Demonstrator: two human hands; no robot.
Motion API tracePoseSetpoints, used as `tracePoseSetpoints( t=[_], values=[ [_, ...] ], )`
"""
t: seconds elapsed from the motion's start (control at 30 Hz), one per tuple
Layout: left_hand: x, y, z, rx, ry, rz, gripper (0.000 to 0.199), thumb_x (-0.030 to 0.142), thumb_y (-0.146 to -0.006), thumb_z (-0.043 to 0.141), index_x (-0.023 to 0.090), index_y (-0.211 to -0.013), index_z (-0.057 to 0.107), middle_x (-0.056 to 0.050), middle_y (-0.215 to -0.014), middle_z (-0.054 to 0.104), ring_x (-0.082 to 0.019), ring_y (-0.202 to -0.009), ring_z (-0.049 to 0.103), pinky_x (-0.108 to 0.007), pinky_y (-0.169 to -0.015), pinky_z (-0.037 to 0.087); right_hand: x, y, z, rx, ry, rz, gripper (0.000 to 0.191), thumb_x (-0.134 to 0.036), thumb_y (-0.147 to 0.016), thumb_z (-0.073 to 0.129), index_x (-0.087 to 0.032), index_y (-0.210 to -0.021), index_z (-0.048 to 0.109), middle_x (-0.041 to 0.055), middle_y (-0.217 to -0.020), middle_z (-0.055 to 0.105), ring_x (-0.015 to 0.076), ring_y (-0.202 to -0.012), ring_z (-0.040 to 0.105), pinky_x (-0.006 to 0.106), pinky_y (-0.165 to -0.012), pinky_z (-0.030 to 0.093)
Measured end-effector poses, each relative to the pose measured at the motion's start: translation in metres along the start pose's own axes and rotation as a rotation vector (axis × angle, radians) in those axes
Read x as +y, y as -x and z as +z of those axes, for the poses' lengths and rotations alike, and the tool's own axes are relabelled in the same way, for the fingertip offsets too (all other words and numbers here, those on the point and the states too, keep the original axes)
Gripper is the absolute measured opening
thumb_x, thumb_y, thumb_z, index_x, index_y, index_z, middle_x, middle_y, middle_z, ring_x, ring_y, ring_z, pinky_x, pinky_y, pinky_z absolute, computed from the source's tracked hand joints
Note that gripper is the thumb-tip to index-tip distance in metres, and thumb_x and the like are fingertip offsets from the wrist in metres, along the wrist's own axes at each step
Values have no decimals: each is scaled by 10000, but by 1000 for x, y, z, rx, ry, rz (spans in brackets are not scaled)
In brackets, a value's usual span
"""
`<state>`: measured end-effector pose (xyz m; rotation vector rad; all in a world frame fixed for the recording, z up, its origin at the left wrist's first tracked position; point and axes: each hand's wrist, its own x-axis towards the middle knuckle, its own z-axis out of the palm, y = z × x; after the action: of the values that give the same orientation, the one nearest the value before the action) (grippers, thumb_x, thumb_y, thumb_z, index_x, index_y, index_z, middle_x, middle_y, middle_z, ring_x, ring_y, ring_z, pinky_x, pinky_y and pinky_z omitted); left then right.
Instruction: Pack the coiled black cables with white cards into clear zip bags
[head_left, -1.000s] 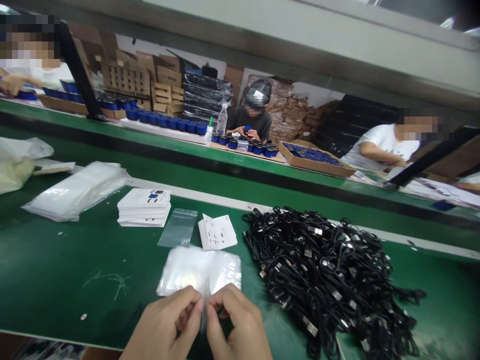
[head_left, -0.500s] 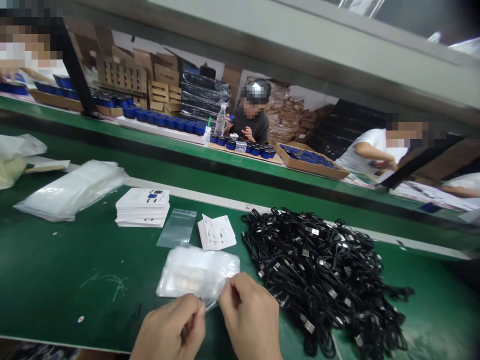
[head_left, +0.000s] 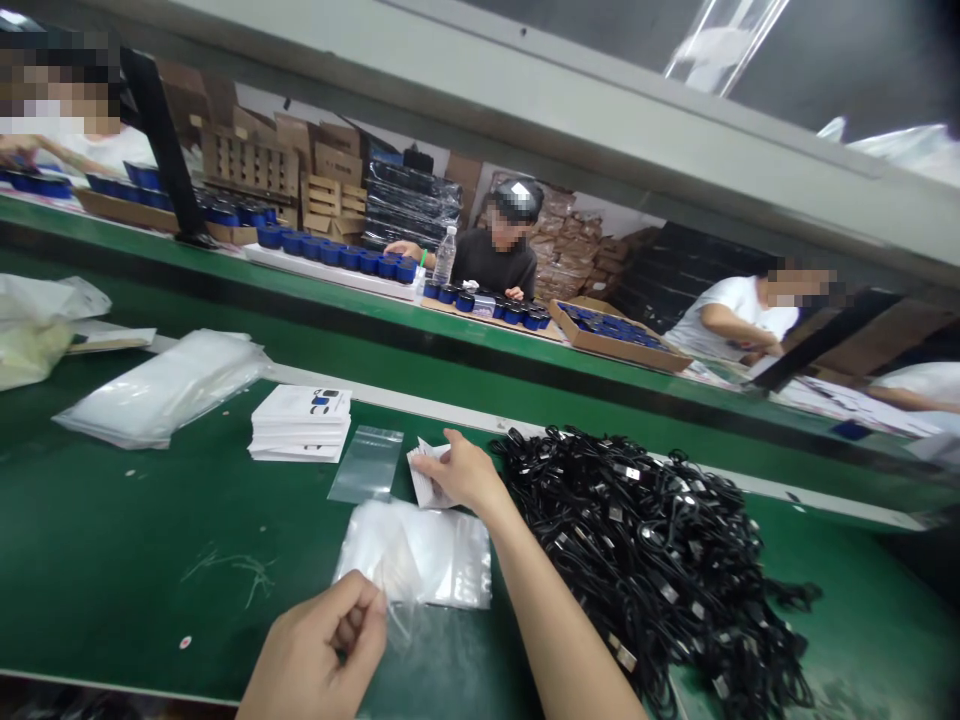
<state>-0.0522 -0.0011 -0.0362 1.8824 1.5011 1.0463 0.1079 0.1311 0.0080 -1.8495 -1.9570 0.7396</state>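
My left hand [head_left: 322,645], at the front of the green table, pinches the edge of a clear plastic bag [head_left: 403,590]. That bag hangs over a pile of clear zip bags [head_left: 461,560]. Farther up, my right hand [head_left: 461,472] lies over a small stack of folded leaflets [head_left: 427,490], its thumb and forefinger apart and touching the paper. The hand hides much of this stack, and I cannot see its lower fingers well. To the left of the leaflets one flat zip bag [head_left: 367,463] rests on the table.
A big heap of black USB cables [head_left: 637,560] covers the right side. A stack of printed cards [head_left: 300,425] and a large pack of plastic bags [head_left: 161,390] are on the left. Beyond the raised ledge [head_left: 465,355], co-workers sit near blue round parts [head_left: 337,252].
My right hand has left the plastic bag and moved up and away to the leaflets. The left hand keeps hold of the bag, slightly farther left.
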Motion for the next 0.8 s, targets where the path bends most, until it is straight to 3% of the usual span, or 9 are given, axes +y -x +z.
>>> tracePoseSetpoints(
  t=[0.1,0.2,0.27,0.37,0.5,0.63,0.73,0.8],
  values=[
    [1,0,2,-3,82,-135,319,374,-838,475,223,-558,459,76,-443,480,-88,-404,492,-153,-430,384,15,-6,-1,-32,-56,0,360,-387,-882,620,-129,-1132,587,71,-993,672,213,-882,657,401,-792,522],
    [5,-3,2,-1,180,-266,359,456,-853,454,222,-582,476,74,-441,500,-95,-403,508,-170,-441,399,22,-6,-6,-26,-93,-2,217,-336,-927,570,-136,-1000,614,22,-927,649,146,-740,642,316,-661,543],
    [7,-8,1,12,245,-330,376,498,-855,455,218,-607,498,67,-457,548,-100,-405,533,-184,-459,428,21,4,-12,56,-98,-7,193,-291,-935,546,-127,-872,624,7,-791,633,142,-671,618,285,-613,508],
    [9,-17,-4,69,332,-401,368,514,-873,432,212,-680,516,31,-570,664,-119,-469,608,-229,-536,513,15,41,-19,222,-106,-49,270,-233,-938,463,-150,-716,594,8,-647,584,172,-659,582,277,-604,429],
    [13,-26,-5,172,391,-462,339,510,-904,383,211,-776,480,-16,-745,733,-162,-583,695,-300,-596,578,11,105,-9,203,-223,-243,276,-280,-924,455,-186,-696,580,11,-692,624,158,-658,573,237,-584,405],
    [21,-29,3,228,312,-384,364,535,-876,404,222,-707,483,36,-599,642,-152,-544,644,-243,-536,507,12,132,16,208,-213,-460,164,-177,-870,528,-209,-749,635,6,-705,643,167,-689,589,248,-636,413],
    [25,-29,8,291,189,-294,325,500,-854,430,234,-673,473,60,-529,531,-133,-509,553,-220,-506,428,11,134,37,338,-298,-464,137,-142,-839,561,-240,-857,654,1,-730,642,172,-697,593,267,-665,443],
    [26,-29,9,343,118,-264,290,471,-859,419,241,-688,463,69,-510,484,-130,-473,514,-217,-470,397,11,138,55,483,-404,-379,250,-165,-801,609,-240,-1040,616,28,-828,645,190,-744,607,287,-689,484]
  ],
)
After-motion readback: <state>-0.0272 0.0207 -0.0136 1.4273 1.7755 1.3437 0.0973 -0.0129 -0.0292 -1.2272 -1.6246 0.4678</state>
